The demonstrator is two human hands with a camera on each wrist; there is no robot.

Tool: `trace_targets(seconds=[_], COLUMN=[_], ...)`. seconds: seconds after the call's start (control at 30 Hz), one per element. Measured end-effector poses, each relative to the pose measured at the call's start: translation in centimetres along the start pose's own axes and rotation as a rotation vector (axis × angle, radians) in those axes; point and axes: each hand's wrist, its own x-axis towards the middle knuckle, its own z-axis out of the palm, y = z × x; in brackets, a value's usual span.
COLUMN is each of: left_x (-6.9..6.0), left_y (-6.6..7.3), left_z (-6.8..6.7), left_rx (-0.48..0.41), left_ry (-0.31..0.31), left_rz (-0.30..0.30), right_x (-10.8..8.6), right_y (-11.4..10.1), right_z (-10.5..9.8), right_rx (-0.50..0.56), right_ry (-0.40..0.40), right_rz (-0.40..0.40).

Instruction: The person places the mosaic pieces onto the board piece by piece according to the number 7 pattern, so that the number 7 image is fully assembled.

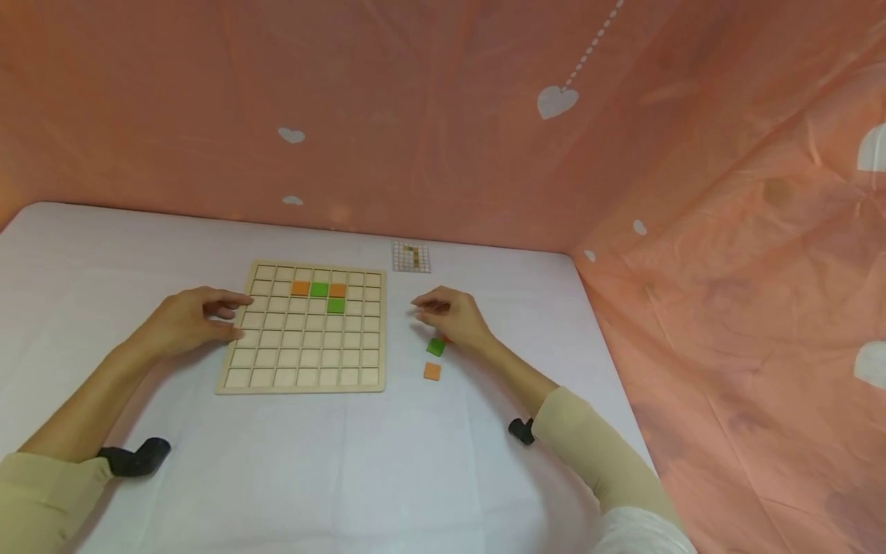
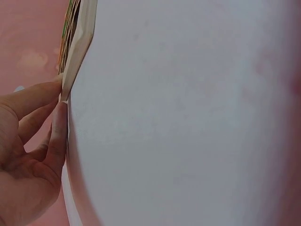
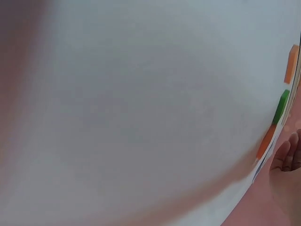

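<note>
A square wooden grid board [image 1: 302, 385] lies on the table. In its upper part sit an orange tile [image 1: 301, 288], a green tile [image 1: 318, 290] and another orange tile [image 1: 337, 290] in a row, with a second green tile [image 1: 335, 306] below the right one. My left hand [image 1: 187, 319] rests its thumb and fingertips on the board's left edge. Right of the board, my right hand [image 1: 458, 315] hovers with loosely bent fingers; nothing shows between them. Beneath and beside it lie a loose green tile [image 1: 435, 347], an orange tile [image 1: 432, 372] and another orange tile [image 3: 266, 142], mostly hidden in the head view.
A small card [image 1: 411, 257] printed with a grid pattern lies beyond the board, near the table's back edge. The white table [image 1: 304, 477] meets a hanging orange cloth [image 1: 415, 138] with white hearts at the back and right. Black wrist mounts [image 1: 141, 458] jut from both forearms.
</note>
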Motion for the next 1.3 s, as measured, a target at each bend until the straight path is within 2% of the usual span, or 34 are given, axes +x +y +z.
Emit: trace_targets(seconds=[0.2, 0.5, 0.67, 1.03, 1.3], left_x=[-0.1, -0.3, -0.2, -0.4, -0.5], left_y=[0.0, 0.4, 0.3, 0.3, 0.4], left_z=[-0.1, -0.1, -0.1, 0.0, -0.1], left_rx=[0.000, -0.009, -0.009, -0.007, -0.010], left_ry=[-0.008, -0.011, -0.013, -0.009, -0.005], left_rz=[0.002, -0.014, -0.009, -0.013, -0.020], right_x=[-1.4, -3.4, -4.4, -5.4, -5.5], right_y=[1.0, 2.4, 2.9, 3.4, 3.5], right_z=[-1.3, -3.3, -3.9, -3.2, -2.1], right_rx=[-0.013, -0.016, -0.011, -0.071, -0.121], right_ry=[0.011, 0.040, 0.024, -0.025, 0.022], right_rz=[0.013, 0.083, 0.109, 0.094, 0.056])
